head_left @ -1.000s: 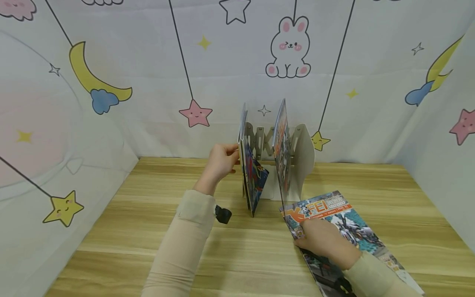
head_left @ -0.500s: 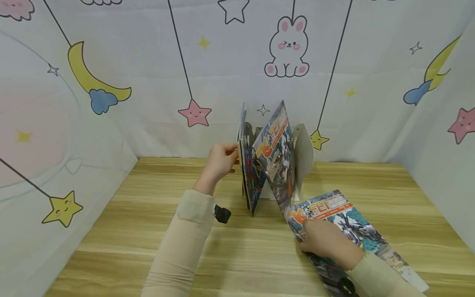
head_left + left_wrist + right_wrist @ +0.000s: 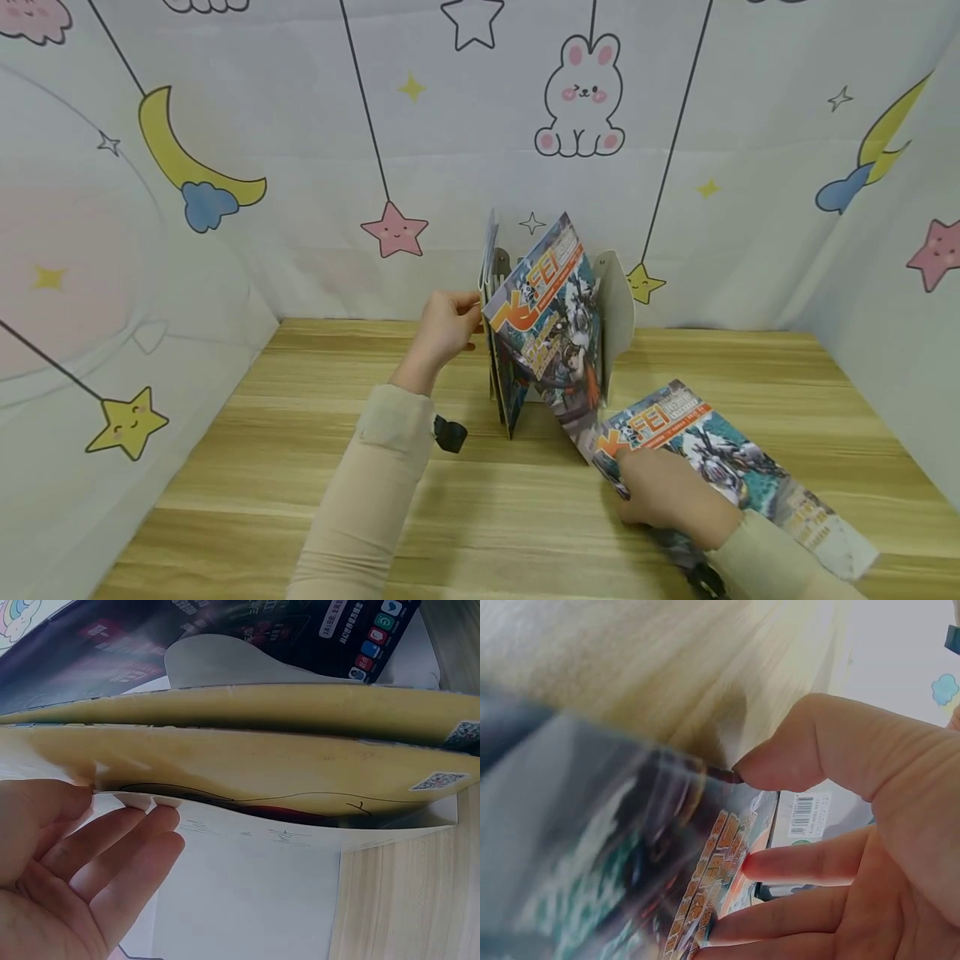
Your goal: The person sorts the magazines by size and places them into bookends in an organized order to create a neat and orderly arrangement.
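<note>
My left hand pinches the edge of the white left end plate of an expandable bookend, thumb on one side and fingers on the other. Thin books with yellow backs stand just inside that plate. In the head view, a magazine with an orange title slants left across the bookend, its top corner overlapping those books. My right hand grips a second magazine with a matching cover by its left edge, in front and to the right. In the right wrist view the thumb lies at the edge, fingers on the cover.
The bookend's beige right end plate stands upright behind the slanting magazine. Beneath everything is a wood-grain table. A white curtain printed with cartoons hangs behind and at both sides.
The magazine in the bookend has swung from edge-on to cover-facing and tipped left, its lower corner moving forward. My right hand has shifted slightly right with its magazine. The left hand stays put.
</note>
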Available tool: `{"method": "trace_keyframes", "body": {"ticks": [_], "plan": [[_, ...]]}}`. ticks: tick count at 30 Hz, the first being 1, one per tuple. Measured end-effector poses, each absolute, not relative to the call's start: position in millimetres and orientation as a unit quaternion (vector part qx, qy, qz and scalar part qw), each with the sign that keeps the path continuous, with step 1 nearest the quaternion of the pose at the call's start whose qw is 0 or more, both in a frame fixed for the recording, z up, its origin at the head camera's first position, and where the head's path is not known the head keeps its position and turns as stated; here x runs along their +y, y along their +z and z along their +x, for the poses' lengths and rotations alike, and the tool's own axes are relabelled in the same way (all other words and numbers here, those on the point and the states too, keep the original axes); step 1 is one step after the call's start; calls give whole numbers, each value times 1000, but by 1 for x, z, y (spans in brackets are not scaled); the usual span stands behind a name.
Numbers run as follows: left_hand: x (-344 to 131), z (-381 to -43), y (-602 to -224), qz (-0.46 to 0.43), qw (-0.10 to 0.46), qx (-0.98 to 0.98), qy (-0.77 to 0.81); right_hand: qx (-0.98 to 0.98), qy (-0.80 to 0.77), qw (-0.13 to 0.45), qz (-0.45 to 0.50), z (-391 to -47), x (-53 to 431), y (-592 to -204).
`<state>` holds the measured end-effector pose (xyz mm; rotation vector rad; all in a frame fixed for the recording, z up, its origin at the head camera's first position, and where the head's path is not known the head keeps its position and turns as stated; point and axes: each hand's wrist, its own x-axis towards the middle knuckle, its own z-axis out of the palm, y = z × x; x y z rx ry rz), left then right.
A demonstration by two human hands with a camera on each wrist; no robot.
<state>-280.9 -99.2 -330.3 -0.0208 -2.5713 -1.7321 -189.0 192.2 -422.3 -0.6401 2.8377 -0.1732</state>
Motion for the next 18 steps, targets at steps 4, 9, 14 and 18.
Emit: {"method": "trace_keyframes", "body": {"ticks": [4,9,14,18], "plan": [[-99,-281,-330,-5,19,-828,-561,964,-50,116,-233,-191,195,-421],[-99,-281,-331,-6,19,-827,-561,961,-45,125,-244,-193,195,-421],[-99,-281,-332,-8,21,-827,-562,958,-54,130,-249,-193,194,-423],[-99,-282,-332,-7,21,-826,-563,956,-63,119,-262,-191,195,-423]]}}
